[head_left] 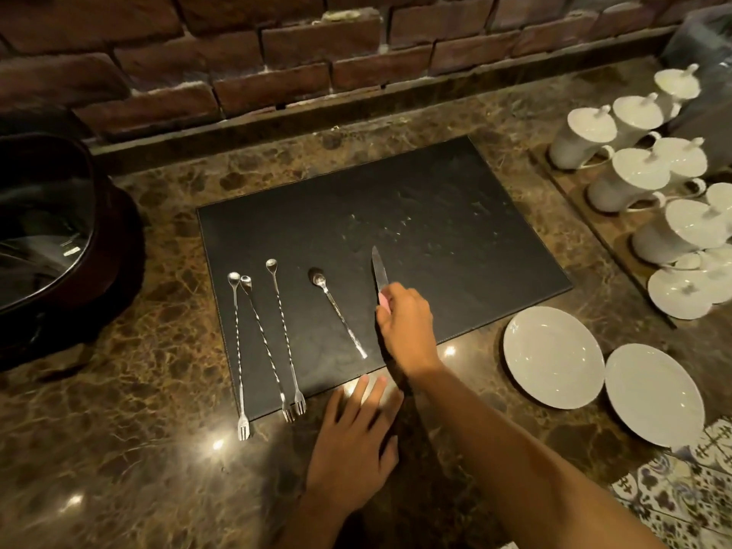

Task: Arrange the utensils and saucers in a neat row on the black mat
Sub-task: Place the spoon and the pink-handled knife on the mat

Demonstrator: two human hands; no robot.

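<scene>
A black mat [435, 215] lies on the marble counter. Three long twisted bar spoons with forked ends [237, 350] [263, 338] [283, 330] lie side by side on its left part, their forks hanging over the front edge. A shorter spoon [336, 307] lies to their right, slanted. My right hand [408, 326] is shut on the pink handle of a knife [379, 273], whose blade points away over the mat. My left hand [352, 441] rests flat and open on the counter at the mat's front edge. Two white saucers [552, 356] [653, 394] sit off the mat at the right.
White lidded pots [630, 180] stand in a cluster on a wooden board at the far right. A large dark round vessel [59, 239] sits at the left. A brick wall runs behind the counter. Patterned tiles [681, 493] show at the bottom right.
</scene>
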